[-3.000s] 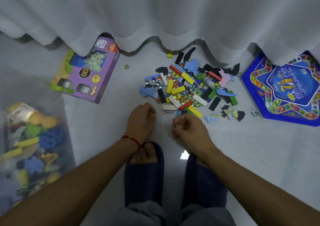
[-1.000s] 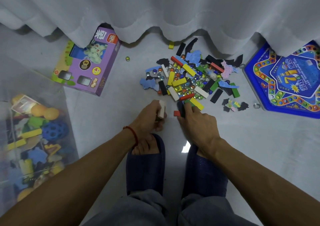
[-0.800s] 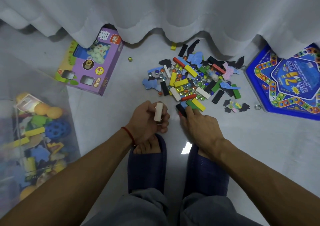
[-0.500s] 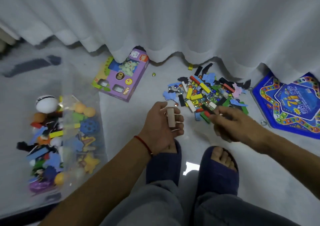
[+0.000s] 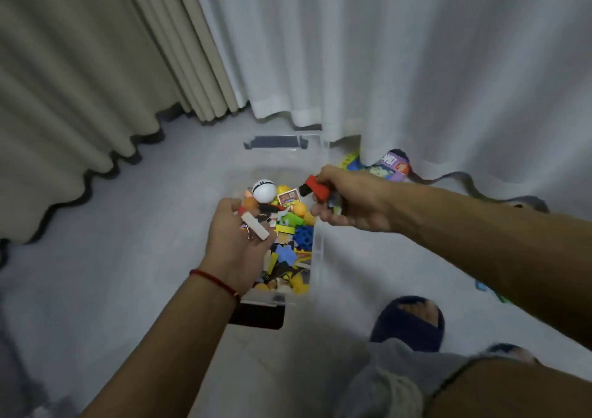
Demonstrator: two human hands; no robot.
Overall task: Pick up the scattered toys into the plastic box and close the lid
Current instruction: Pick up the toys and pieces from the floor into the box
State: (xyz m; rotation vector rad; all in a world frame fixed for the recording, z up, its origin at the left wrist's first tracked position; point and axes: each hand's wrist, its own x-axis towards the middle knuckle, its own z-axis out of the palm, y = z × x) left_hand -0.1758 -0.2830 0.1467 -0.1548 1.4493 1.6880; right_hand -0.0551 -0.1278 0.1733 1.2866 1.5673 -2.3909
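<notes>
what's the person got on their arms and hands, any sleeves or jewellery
Both forearms are bare, with no sleeves in view. The left wrist carries a thin red string bracelet. The left hand and right hand wear no gloves, and no rings or watch show from this angle. Nothing is worn on the right wrist.

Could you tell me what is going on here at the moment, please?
A person is tidying toys into a clear plastic box on the floor. Their left hand holds a white block over the box, and their right hand grips a red block above its far side. The box is already full of mixed toys and has no lid on.
</notes>
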